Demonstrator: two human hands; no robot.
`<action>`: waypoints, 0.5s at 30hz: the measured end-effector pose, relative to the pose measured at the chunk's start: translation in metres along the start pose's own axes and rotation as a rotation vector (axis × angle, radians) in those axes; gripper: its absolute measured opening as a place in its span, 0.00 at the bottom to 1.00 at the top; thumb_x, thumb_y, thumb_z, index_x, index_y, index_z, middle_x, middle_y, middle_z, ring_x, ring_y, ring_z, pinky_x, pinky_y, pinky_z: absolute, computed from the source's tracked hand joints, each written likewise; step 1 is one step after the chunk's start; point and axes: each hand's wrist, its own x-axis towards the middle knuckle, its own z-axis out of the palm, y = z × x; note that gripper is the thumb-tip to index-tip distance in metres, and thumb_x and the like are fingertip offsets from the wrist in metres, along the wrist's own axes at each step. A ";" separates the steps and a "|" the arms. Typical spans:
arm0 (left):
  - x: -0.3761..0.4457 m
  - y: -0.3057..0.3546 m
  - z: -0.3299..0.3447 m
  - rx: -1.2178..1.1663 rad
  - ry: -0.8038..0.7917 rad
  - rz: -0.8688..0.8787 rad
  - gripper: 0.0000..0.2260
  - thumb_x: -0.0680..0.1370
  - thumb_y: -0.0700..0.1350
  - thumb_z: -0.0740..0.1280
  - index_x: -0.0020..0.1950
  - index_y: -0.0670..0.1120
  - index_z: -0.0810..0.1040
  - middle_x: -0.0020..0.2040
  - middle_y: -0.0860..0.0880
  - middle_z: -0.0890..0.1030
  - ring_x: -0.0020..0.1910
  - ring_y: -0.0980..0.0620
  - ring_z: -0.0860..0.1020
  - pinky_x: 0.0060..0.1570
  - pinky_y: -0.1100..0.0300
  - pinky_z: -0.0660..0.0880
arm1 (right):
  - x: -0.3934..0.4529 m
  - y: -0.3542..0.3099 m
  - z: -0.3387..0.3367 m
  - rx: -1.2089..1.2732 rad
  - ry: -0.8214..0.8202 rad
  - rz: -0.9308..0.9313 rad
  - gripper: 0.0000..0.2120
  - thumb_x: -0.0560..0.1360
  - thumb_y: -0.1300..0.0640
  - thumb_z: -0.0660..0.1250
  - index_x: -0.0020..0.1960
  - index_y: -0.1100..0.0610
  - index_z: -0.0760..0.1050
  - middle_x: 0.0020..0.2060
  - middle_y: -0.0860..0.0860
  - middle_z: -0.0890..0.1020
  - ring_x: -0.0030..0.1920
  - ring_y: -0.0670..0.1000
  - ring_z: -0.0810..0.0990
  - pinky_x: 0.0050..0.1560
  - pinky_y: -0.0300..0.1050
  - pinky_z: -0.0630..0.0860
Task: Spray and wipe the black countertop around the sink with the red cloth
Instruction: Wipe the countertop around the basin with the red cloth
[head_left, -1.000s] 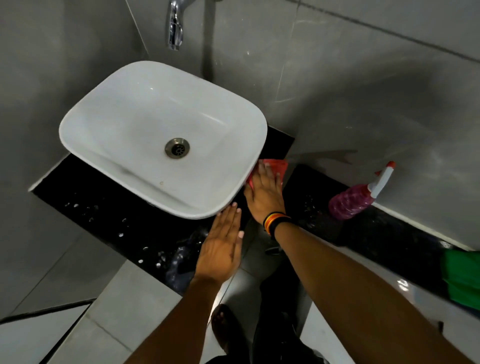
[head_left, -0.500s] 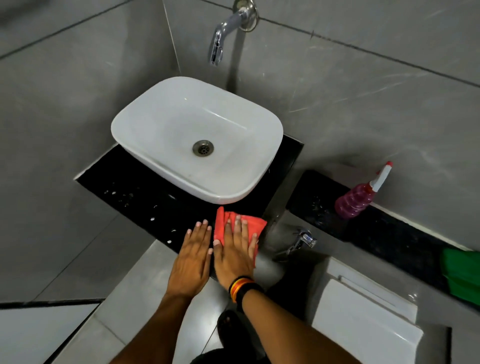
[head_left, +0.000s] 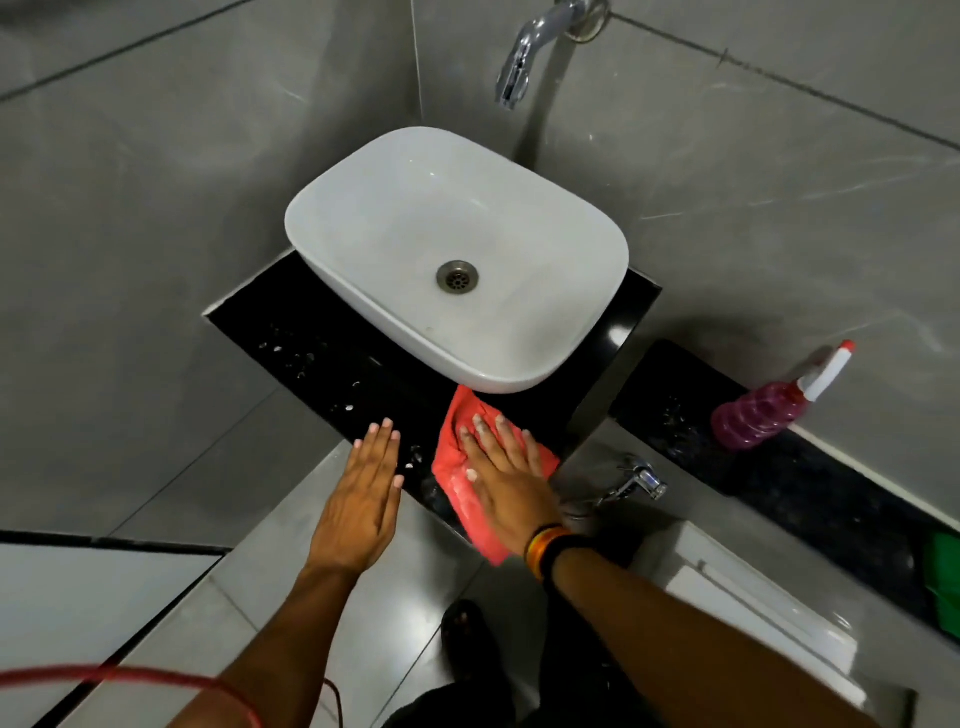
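A white sink (head_left: 395, 244) stands on the black countertop (head_left: 332, 364), which is speckled with droplets on its left part. The red cloth (head_left: 457, 462) lies flat on the counter's front edge, just in front of the sink's near corner. My right hand (head_left: 506, 478) presses on it with fingers spread, and part of the cloth hangs over the edge. My left hand (head_left: 363, 488) rests flat and empty on the counter edge, just left of the cloth. The pink spray bottle (head_left: 763, 415) with a white nozzle lies on a lower black ledge (head_left: 810, 483) to the right.
A chrome tap (head_left: 524, 57) juts from the grey tiled wall above the sink. A chrome hand sprayer (head_left: 634, 483) hangs below the counter's right end. A white toilet cistern (head_left: 753, 623) sits at the lower right, with a green object (head_left: 943, 587) at the right edge.
My right hand has slid the red cloth from the sink's right side to the counter's front edge. My left hand has stayed beside it. The camera has pulled back.
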 end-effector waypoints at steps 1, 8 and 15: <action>0.000 -0.003 -0.003 0.006 0.004 0.002 0.28 0.88 0.54 0.44 0.85 0.42 0.54 0.86 0.46 0.53 0.85 0.50 0.50 0.84 0.54 0.46 | 0.001 -0.024 0.010 0.054 0.036 0.157 0.27 0.83 0.48 0.48 0.81 0.51 0.56 0.81 0.50 0.59 0.81 0.55 0.51 0.78 0.63 0.51; 0.013 -0.017 -0.036 0.057 0.019 0.053 0.27 0.87 0.49 0.50 0.85 0.41 0.53 0.86 0.45 0.51 0.86 0.50 0.48 0.84 0.54 0.44 | 0.069 -0.129 0.011 0.524 0.166 0.851 0.34 0.78 0.49 0.47 0.82 0.56 0.50 0.82 0.54 0.47 0.81 0.61 0.40 0.74 0.60 0.28; 0.055 0.014 -0.030 0.079 -0.052 0.320 0.26 0.86 0.48 0.54 0.83 0.39 0.60 0.85 0.42 0.58 0.84 0.44 0.56 0.84 0.49 0.49 | 0.019 -0.082 0.005 0.704 0.623 0.796 0.28 0.78 0.52 0.48 0.72 0.62 0.72 0.77 0.60 0.67 0.78 0.60 0.62 0.78 0.60 0.51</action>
